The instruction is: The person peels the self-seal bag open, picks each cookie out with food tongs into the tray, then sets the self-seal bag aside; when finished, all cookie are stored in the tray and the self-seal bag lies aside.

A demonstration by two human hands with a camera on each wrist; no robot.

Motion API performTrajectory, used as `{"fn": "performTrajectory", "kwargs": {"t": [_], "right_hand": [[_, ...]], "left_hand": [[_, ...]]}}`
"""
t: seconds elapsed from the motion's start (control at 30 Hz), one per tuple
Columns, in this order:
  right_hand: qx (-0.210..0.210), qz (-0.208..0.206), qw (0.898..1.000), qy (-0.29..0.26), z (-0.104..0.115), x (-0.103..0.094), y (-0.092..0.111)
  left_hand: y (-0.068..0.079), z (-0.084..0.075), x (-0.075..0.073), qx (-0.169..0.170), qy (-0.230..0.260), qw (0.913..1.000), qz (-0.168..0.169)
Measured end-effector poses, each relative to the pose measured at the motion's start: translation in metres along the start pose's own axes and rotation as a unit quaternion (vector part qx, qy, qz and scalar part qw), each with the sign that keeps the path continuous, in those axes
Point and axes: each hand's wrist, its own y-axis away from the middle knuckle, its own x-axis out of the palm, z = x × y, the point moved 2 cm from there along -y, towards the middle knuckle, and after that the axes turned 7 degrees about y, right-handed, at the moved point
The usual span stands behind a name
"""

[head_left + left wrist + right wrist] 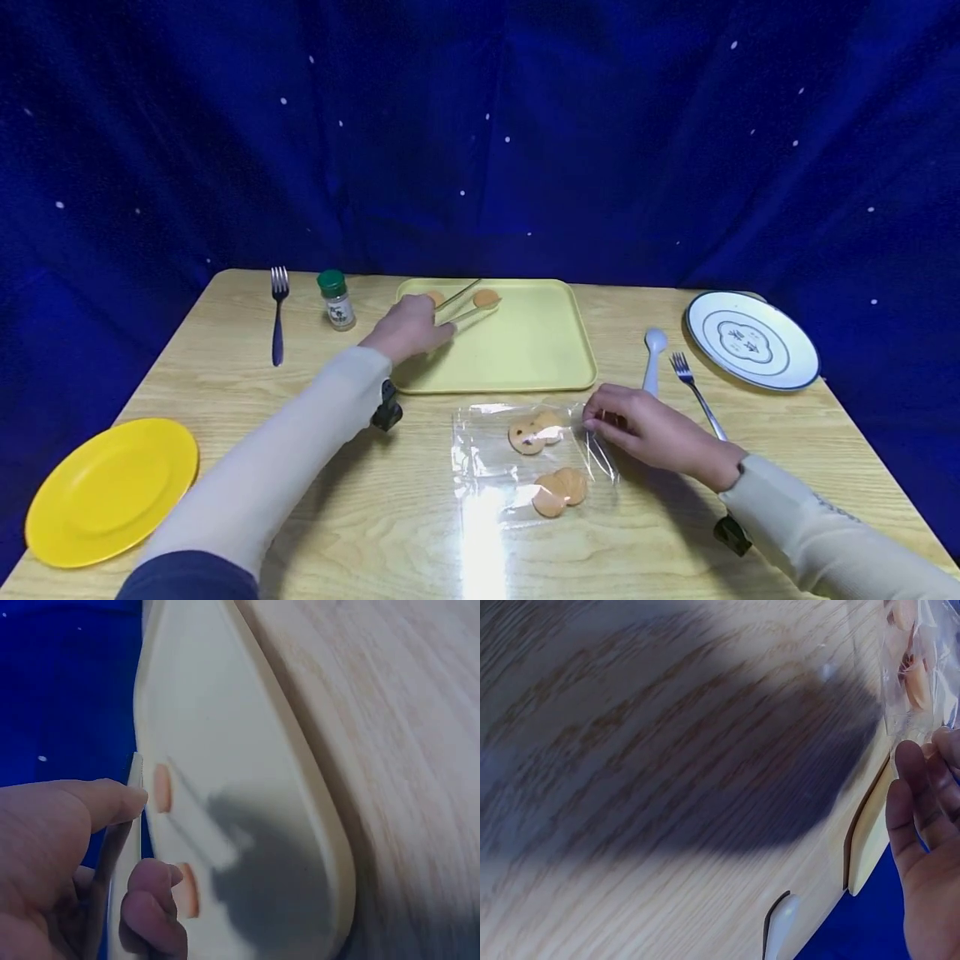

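Note:
My left hand (412,327) grips a pair of tongs (474,315) over the left part of a pale yellow tray (536,354). The tongs' two arms are spread, pointing toward the tray's far side. Two round tan cookies lie on the tray: one cookie (486,297) near the tongs' tips, another cookie (189,891) closer to the hand. At the front, my right hand (656,429) pinches the right edge of a clear plastic bag (487,454) lying on the table. Inside it are overlapping cookies (551,496) and a dark-spotted cookie (527,437).
A yellow plate (112,492) is at the front left. Behind it are a fork (278,317) and a green-capped shaker (337,302). To the right lie a pale spoon (652,358), another fork (701,396) and a white blue-rimmed plate (787,362). A blue curtain hangs behind.

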Motion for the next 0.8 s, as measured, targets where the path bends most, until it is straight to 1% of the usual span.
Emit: {"fn": "performTrajectory", "kwargs": {"t": [0.07, 0.13, 0.2, 0.3, 0.4, 0.47, 0.53, 0.6, 0.67, 0.73, 0.8], "right_hand": [[0.003, 0.001, 1.000, 0.000, 0.000, -0.001, -0.001], [0.004, 0.003, 1.000, -0.001, 0.000, -0.002, -0.001], [0.006, 0.002, 1.000, -0.003, -0.001, -0.003, 0.000], [0.002, -0.005, 1.000, -0.001, -0.002, -0.002, 0.001], [-0.005, -0.011, 1.000, 0.002, -0.003, -0.001, 0.003], [-0.009, -0.015, 1.000, 0.001, -0.003, -0.001, 0.003], [-0.010, -0.018, 1.000, -0.002, -0.003, -0.001, 0.004], [-0.009, -0.019, 1.000, -0.005, -0.004, -0.001, 0.005], [-0.007, -0.020, 1.000, -0.004, -0.004, -0.001, 0.006], [-0.006, -0.020, 1.000, -0.005, -0.004, -0.001, 0.006], [-0.009, -0.021, 1.000, -0.005, -0.003, -0.001, 0.006]], "left_hand": [[0.008, 0.000, -0.007, 0.014, -0.008, 0.9999, -0.002], [0.019, -0.001, -0.015, 0.040, -0.027, 0.9988, -0.005], [0.035, -0.004, -0.022, 0.066, -0.042, 0.9969, -0.003], [0.064, -0.008, -0.033, 0.100, -0.062, 0.9930, 0.000], [0.094, -0.007, -0.043, 0.117, -0.072, 0.9903, 0.021], [0.112, -0.001, -0.049, 0.121, -0.076, 0.9888, 0.043], [0.127, 0.009, -0.053, 0.126, -0.079, 0.9863, 0.071], [0.140, 0.020, -0.053, 0.137, -0.078, 0.9828, 0.097], [0.150, 0.031, -0.049, 0.159, -0.075, 0.9775, 0.117], [0.156, 0.041, -0.040, 0.190, -0.068, 0.9717, 0.123], [0.160, 0.046, -0.028, 0.216, -0.059, 0.9676, 0.118]]}}
